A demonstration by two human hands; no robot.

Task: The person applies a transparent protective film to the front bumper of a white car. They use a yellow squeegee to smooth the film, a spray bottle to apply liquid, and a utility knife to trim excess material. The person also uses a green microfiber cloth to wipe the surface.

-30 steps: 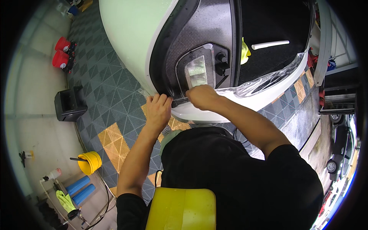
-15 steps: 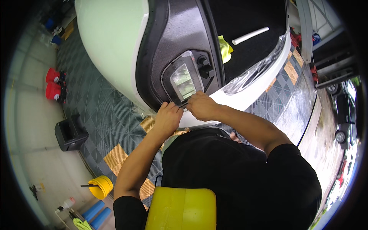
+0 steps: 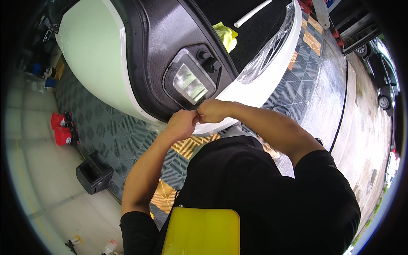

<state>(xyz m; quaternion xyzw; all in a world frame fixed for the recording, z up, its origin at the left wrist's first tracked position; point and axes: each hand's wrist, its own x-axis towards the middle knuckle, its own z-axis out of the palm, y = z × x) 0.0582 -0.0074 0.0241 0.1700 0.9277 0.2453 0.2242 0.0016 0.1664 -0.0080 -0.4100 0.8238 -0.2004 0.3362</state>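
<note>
Both my hands meet at the lower edge of a dark grey car body panel (image 3: 163,40), just below a framed clear window piece (image 3: 190,83) set into it. My left hand (image 3: 180,126) is closed, its fingertips pressed together against the other hand's. My right hand (image 3: 211,111) is closed as well, bent down at the wrist, its knuckles covering the fingertips. Whatever they pinch is hidden or too small to make out. Right under the hands runs the white bumper (image 3: 250,91) of the car, with crumpled clear film (image 3: 267,59) along its inner edge.
A yellow-green cloth (image 3: 226,37) and a white tube (image 3: 252,12) lie on the black surface beyond. Pale green-white bodywork (image 3: 93,46) curves at left. Red buckets (image 3: 63,136) and a black bin (image 3: 94,172) stand by the wall. A yellow rounded slab (image 3: 204,231) sits before my torso.
My view has swung, so the car shifts left and up in the picture. My hands have drawn together, slightly below the window piece's lower edge; before, they were a little apart.
</note>
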